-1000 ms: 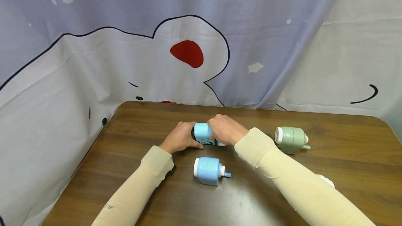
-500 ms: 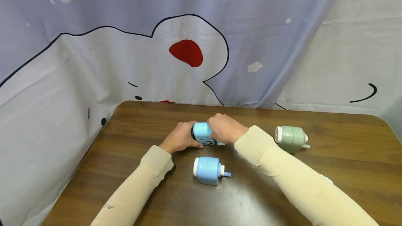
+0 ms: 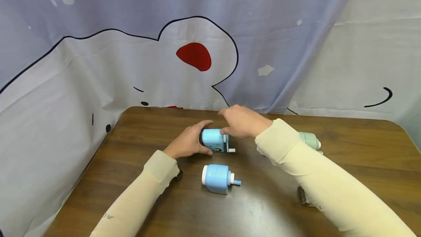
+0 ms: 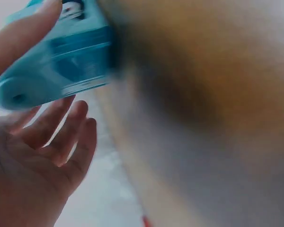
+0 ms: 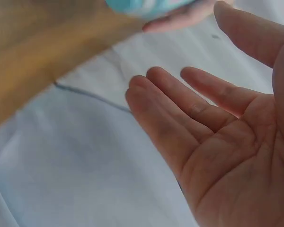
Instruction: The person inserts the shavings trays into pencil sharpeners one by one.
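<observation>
A light blue crank pencil sharpener (image 3: pixel 213 138) with a panda picture stands on the wooden table. Its crank with a white knob points right. My left hand (image 3: pixel 189 142) is spread around its left end, thumb in front and fingers behind. In the left wrist view the thumb lies over the sharpener (image 4: pixel 80 56), while the loosely bent fingers are apart from it. Above the sharpener's right end hovers my right hand (image 3: pixel 245 121), holding nothing. The right wrist view shows its palm and extended fingers (image 5: pixel 165 113).
A second blue pencil sharpener (image 3: pixel 217 179) stands nearer on the table (image 3: pixel 184 207). To the right, a green sharpener (image 3: pixel 309 140) is partly hidden by the right sleeve. A dark object (image 3: pixel 302 196) peeks out below that sleeve. A printed curtain (image 3: pixel 131 65) hangs behind the table.
My right hand has let go of the light blue sharpener and moved up and right, uncovering the crank. The left hand's fingers have spread away from it. The sharpener has stayed in place.
</observation>
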The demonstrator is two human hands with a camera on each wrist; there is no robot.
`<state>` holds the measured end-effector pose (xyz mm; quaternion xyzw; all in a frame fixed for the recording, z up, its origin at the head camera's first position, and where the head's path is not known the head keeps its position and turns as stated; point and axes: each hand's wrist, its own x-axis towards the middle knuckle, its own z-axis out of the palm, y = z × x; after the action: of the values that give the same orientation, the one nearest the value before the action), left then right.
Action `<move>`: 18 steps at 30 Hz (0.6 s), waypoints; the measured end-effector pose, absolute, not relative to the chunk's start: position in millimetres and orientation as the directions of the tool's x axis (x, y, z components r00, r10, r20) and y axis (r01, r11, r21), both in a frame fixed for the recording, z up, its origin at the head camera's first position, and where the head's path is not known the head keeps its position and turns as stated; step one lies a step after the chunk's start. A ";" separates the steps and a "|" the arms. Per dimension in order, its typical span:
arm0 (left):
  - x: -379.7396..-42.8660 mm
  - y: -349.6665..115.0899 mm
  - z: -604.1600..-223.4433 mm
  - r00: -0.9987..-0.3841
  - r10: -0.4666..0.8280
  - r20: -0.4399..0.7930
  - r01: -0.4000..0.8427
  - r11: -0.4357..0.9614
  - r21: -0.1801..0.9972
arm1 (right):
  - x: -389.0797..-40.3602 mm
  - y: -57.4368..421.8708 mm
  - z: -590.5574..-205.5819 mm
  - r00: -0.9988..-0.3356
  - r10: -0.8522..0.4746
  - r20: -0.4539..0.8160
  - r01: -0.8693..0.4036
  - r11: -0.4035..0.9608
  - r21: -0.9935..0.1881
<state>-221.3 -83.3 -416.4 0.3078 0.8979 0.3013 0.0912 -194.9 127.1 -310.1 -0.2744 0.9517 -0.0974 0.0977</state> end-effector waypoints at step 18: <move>-212.9 -14.9 -339.7 -0.678 0.723 0.131 0.660 0.522 0.540 | -190.5 224.9 -261.6 -0.889 -0.438 -0.131 -0.409 0.890 -0.203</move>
<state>-212.9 -14.9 -339.7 0.3974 0.8705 0.2850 0.0551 -190.5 224.9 -261.6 -0.2188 0.9681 -0.0854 0.0870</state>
